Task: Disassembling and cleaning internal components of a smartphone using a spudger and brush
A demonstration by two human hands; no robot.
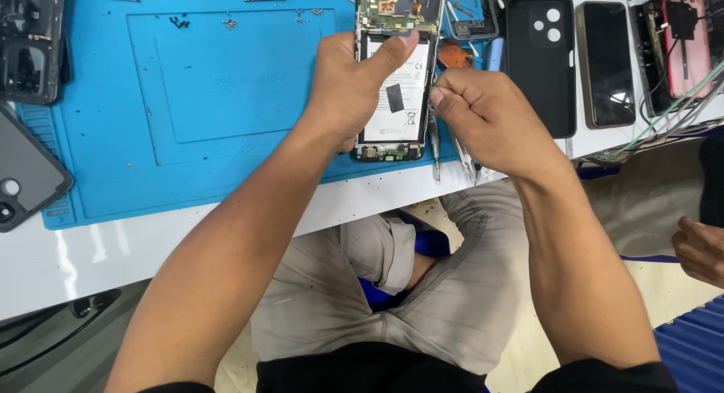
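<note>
An opened phone lies on a blue work mat, its white battery and green circuit board exposed. My left hand grips the phone from its left side, thumb pressed across the top of the battery. My right hand is closed in a fist at the phone's right edge, fingertips pinched against the frame; what it pinches is hidden. Metal tweezers and a thin screwdriver lie just below and beside that hand.
A black phone case and a dark phone lie right of the mat, with a pink opened phone and cables beyond. Dark phone parts sit at the left. Small screws dot the mat. Another person's hand shows at right.
</note>
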